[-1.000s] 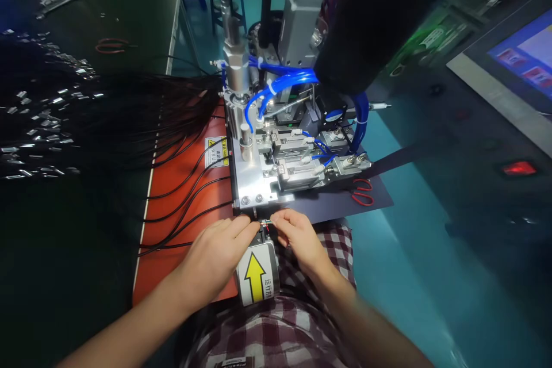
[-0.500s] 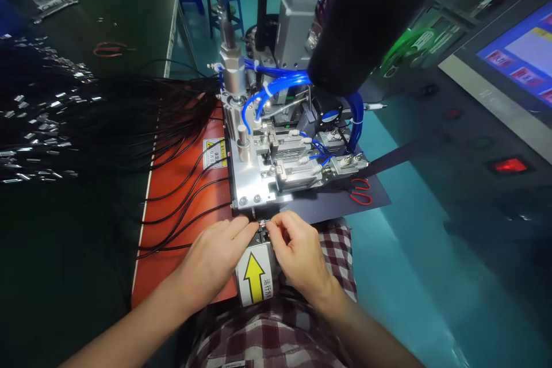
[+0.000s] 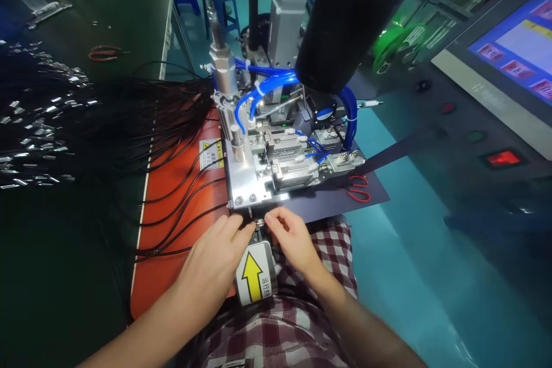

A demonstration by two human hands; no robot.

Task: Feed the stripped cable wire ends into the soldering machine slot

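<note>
A small shiny metal connector (image 3: 259, 222) sits at the front of the machine's feed track, between my two hands. My left hand (image 3: 218, 244) reaches in from the left, its thumb and forefinger closed at the connector's left side. From the right, my right hand (image 3: 293, 240) pinches at the other side, thumb and forefinger together. My fingertips hide much of the small part. Just below it is a guard (image 3: 255, 273) with a yellow arrow label. The metal machine (image 3: 245, 184) with blue air tubes stands directly beyond my fingers.
Black cables (image 3: 181, 207) cross the orange mat (image 3: 164, 276), with a pile of metal-tipped cables (image 3: 38, 115) at left. Red-handled scissors (image 3: 359, 188) lie right of the machine. Pliers (image 3: 106, 53) rest on the dark table. A touchscreen (image 3: 517, 52) stands at right.
The view has shifted slightly, so the machine appears a little further left. Both hands remain at the connector, with the right hand's fingers slightly changed in pose.
</note>
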